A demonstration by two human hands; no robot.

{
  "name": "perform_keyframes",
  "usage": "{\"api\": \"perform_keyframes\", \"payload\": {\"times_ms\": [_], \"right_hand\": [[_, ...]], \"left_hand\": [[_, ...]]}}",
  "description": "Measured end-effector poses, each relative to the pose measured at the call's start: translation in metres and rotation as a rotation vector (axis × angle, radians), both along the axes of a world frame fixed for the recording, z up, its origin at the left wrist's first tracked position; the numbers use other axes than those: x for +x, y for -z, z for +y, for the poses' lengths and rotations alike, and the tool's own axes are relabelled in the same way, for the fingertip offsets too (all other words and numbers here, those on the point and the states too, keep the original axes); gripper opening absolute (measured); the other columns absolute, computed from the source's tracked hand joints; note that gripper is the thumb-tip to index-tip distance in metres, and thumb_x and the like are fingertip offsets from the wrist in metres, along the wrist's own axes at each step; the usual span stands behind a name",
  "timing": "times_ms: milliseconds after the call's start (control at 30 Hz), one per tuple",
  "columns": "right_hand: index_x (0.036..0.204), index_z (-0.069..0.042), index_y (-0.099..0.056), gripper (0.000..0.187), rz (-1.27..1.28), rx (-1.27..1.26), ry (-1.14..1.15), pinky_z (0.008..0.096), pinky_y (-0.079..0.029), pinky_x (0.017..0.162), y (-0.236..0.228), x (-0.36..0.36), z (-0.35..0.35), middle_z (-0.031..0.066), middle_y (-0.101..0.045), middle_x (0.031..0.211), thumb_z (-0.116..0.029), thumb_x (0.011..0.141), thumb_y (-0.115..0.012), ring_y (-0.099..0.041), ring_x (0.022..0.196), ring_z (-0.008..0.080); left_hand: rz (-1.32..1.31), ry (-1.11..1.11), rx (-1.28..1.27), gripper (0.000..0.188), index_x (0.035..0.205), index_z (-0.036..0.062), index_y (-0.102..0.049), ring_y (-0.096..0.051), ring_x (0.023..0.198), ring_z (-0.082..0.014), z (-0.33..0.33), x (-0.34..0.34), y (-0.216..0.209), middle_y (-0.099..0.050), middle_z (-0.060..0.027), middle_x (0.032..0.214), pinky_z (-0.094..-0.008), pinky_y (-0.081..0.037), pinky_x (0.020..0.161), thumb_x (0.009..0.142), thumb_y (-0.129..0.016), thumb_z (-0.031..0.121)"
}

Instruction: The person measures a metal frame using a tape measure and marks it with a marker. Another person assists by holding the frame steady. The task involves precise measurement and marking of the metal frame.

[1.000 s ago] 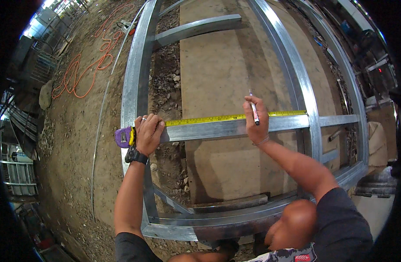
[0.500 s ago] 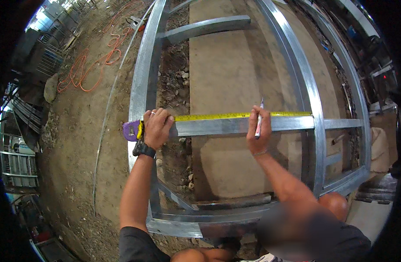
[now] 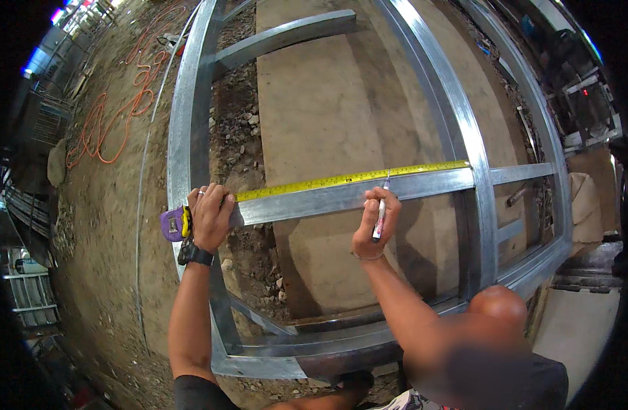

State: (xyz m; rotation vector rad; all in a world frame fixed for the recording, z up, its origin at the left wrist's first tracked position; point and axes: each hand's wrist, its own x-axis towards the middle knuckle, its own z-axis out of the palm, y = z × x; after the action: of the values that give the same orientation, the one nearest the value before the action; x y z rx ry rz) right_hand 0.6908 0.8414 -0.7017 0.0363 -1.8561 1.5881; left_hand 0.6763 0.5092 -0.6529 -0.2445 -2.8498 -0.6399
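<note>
Right grip [image 3: 375,222]: closed around white pen [image 3: 380,220], dark end toward the wrist, thin tip pointing away to blade [image 3: 314,183]; contact of tip with blade, cannot tell. Left grip [image 3: 211,215]: laid over near end of blade at left end of crossbar [image 3: 286,205], fingers bent and close together; how tightly closed underneath, cannot tell. On ring finger, ring; on wrist, black watch [image 3: 194,254]. Just beside left grip, over left rail [image 3: 187,123]: purple-and-yellow tape case [image 3: 171,225]. Blade: yellow, drawn out along far edge of crossbar, reaching middle rail [image 3: 476,147]. Farther off, jutting from left rail: short bar [image 3: 286,39]. Under frame: brown slab [image 3: 314,116], strip of stones [image 3: 238,137]. On dirt at left: orange cord [image 3: 95,130], loosely looped.
</note>
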Motion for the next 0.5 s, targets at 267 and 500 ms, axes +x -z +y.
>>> {"api": "perform_keyframes", "payload": {"times_ms": [267,500], "right_hand": [[0.133,0.000,-0.059,0.030,0.037,0.119,-0.020,0.0344,-0.053,0.090,0.013,0.000,0.008,0.0102,-0.065,0.111,-0.021,0.113,-0.053,-0.061,0.099,0.0179],[0.134,0.002,-0.064,0.032,-0.117,0.094,-0.025,0.0370,-0.052,0.086,-0.009,-0.003,0.008,0.0112,-0.069,0.098,-0.016,0.109,-0.059,-0.064,0.090,0.0217]], "left_hand": [[-0.017,-0.001,0.018,0.011,0.100,0.0086,-0.064,-0.060,0.098,-0.0319,-0.001,0.002,-0.005,-0.062,-0.0086,0.095,-0.0448,-0.034,0.103,0.103,-0.063,0.019],[-0.005,0.002,0.027,0.013,0.098,0.0083,-0.062,-0.059,0.097,-0.0338,-0.005,0.002,-0.002,-0.059,-0.0099,0.093,-0.0450,-0.035,0.102,0.103,-0.063,0.020]]}}
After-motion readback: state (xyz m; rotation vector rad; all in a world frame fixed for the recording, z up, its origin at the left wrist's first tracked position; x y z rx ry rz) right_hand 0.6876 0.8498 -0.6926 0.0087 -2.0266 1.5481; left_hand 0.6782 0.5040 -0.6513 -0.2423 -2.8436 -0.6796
